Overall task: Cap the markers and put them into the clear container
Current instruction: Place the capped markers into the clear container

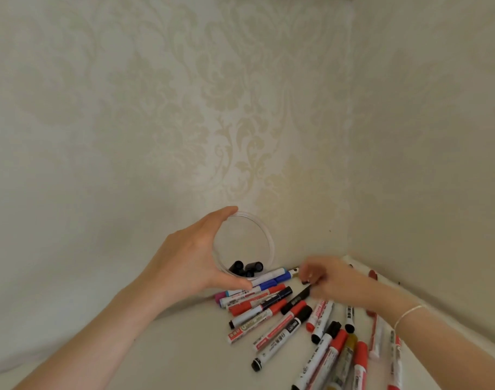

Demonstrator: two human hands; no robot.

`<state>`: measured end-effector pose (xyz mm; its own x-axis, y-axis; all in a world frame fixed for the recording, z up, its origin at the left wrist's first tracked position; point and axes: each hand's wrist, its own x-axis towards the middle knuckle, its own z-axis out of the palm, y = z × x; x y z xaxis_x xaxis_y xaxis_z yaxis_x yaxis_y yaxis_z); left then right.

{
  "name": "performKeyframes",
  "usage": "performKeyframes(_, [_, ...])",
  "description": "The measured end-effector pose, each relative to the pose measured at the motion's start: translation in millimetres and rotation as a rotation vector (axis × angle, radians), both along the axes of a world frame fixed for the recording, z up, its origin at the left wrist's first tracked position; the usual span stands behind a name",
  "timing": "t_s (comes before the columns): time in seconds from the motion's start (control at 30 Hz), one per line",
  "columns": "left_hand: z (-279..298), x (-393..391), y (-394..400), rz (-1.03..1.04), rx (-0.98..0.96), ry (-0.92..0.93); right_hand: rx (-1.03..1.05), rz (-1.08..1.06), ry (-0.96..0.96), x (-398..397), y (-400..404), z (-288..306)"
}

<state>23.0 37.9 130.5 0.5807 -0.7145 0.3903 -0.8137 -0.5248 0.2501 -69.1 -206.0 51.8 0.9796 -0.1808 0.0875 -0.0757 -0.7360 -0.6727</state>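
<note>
We hold the clear container with our left hand, fingers and thumb curled round its wall, its open mouth tipped toward us in the corner where the two papered walls meet. A few black-ended markers already lie at its bottom. Our right hand is blurred; its fingers seem bent down onto a black marker at the top of the pile, but we cannot tell whether they have closed on it.

The rest of the markers lie scattered on the white table just beside and below the container, red, black, blue and pink ends crossing one another. Which ones lack caps is hard to read from here.

What could go wrong, as we judge it: the pile is tangled, so drawing one marker out may roll its neighbours toward the table's right edge, where several lie close already. An uncapped tip could streak the white table or our fingers. If we drop a marker in uncapped, the task is spoiled. The container is tilted and held by one hand only; a careless push from the right could knock it and spill what is inside.
</note>
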Motion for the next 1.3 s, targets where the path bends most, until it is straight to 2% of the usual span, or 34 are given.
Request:
performKeyframes(0.07, [-0.6, 0.6, 1.6, -0.001, 0.000, -0.001, -0.259, 0.111, 0.261, 8.7, 7.2, -19.8])
performKeyframes(0.1, [-0.8, 1.1, 1.6, -0.004, -0.002, 0.002, -0.378, 0.139, 0.294, 13.4, 11.1, -27.7])
performKeyframes(0.17, [-1.2, 2.0, 1.0, -0.010, -0.011, 0.008, -0.550, 0.156, 0.246, 23.2, 17.9, -38.7])
performKeyframes(0.4, [-1.4, 5.5, -2.1, -0.027, -0.038, 0.014, -0.834, 0.189, 0.182, 40.8, 27.2, -53.6])
performKeyframes(0.6, [-2.1, 6.9, -3.7, -0.033, -0.052, 0.037, -0.970, 0.215, 0.197, 46.4, 25.7, -62.9])
performKeyframes(0.7, [-4.2, 8.8, -2.1, -0.030, -0.077, 0.055, -0.969, 0.174, 0.080, 44.9, 24.1, -49.3])
performKeyframes(0.93, [-2.8, 10.8, 0.1, -0.012, -0.136, 0.076, -0.863, -0.222, -0.171, 21.9, -22.7, 63.2])
performKeyframes(1.03, [-0.7, 6.7, -4.5, -0.007, -0.132, 0.052, -0.867, -0.229, -0.290, 4.8, -11.9, 102.0])
performKeyframes(1.17, [1.5, -1.9, -13.0, -0.005, -0.102, 0.000, -1.163, -0.158, -0.104, 0.9, 38.2, 123.1])
performKeyframes(1.3, [2.3, -12.0, -20.8, -0.014, -0.051, -0.059, -1.213, -0.168, 0.009, 12.5, 79.5, 114.9])
